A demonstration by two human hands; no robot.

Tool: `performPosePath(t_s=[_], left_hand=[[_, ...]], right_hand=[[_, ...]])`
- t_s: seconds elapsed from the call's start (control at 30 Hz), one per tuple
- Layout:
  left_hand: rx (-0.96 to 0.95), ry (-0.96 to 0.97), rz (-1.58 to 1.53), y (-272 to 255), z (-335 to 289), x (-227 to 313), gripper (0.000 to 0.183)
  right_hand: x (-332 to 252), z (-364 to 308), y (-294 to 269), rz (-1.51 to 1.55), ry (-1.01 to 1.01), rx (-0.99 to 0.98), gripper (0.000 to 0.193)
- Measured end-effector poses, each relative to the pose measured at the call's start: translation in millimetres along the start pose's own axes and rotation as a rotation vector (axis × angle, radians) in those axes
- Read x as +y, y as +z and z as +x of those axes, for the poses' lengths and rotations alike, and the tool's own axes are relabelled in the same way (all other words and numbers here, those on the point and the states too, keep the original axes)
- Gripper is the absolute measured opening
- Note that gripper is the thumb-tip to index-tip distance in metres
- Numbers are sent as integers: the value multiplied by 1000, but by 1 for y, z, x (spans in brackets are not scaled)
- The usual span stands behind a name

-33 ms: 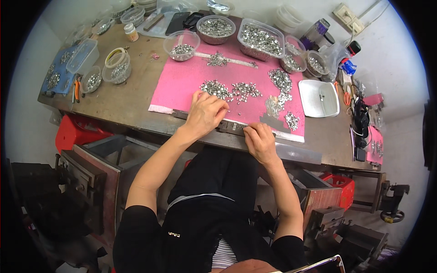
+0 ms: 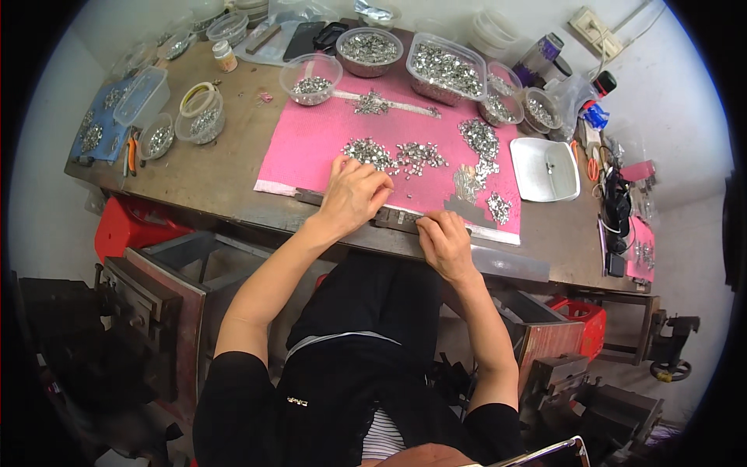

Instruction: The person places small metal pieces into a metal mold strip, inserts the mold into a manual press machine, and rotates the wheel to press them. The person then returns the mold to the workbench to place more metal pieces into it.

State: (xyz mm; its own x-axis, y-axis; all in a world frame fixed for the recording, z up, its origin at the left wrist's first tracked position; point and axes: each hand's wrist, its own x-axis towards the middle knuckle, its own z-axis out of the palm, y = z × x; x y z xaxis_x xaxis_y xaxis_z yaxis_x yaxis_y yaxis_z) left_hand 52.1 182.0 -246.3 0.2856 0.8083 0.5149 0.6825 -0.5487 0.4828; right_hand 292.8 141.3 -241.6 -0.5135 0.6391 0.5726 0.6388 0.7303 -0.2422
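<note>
A dark, narrow metal bar (image 2: pixel 398 219) lies along the front edge of the pink mat (image 2: pixel 299 148). My left hand (image 2: pixel 354 193) is bent over the bar with curled fingers, its fingertips by the near side of a pile of small silvery metal pieces (image 2: pixel 369 153). Farther right, my right hand (image 2: pixel 446 243) is closed at the bar, thumb and forefinger pinched against it. Whatever small thing either hand pinches is hidden by the fingers. A second loose pile (image 2: pixel 421 157) lies just beyond the bar, between the hands.
Tubs of metal pieces, among them a rectangular tub (image 2: pixel 446 68) and a round bowl (image 2: pixel 369 51), line the mat's far side. A white tray (image 2: pixel 545 169) stands at right. Flat strips (image 2: pixel 467 183) lie on the mat. Orange-handled pliers (image 2: pixel 131 152) are at left.
</note>
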Motion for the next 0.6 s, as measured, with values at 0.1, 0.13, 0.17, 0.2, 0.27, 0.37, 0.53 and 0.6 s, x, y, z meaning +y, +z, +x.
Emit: performPosePath(t_s=[0.1,0.13,0.17,0.2,0.27,0.37,0.53,0.6], left_hand=[[-4,5,7,9,5,-1,7],[-5,14,27,10,5,-1,8],[-3,12,29,9,5,-1,8],[-21,-3,58,7,6,0,7],[-35,-10,81,7,9,0,7],[-21,-29,84,11,11,0,7],[-45,-68,105,13,9,-2,6],[-55,-74,99,11,8,-3,6]], right_hand=[[6,9,1,77,39,28,20],[9,15,3,78,37,27,20],[12,25,8,74,49,30,18],[15,35,15,69,64,34,17],[22,54,24,55,78,40,15],[39,73,45,46,126,-8,11],[51,84,52,133,206,-81,6],[53,86,53,109,125,-118,7]])
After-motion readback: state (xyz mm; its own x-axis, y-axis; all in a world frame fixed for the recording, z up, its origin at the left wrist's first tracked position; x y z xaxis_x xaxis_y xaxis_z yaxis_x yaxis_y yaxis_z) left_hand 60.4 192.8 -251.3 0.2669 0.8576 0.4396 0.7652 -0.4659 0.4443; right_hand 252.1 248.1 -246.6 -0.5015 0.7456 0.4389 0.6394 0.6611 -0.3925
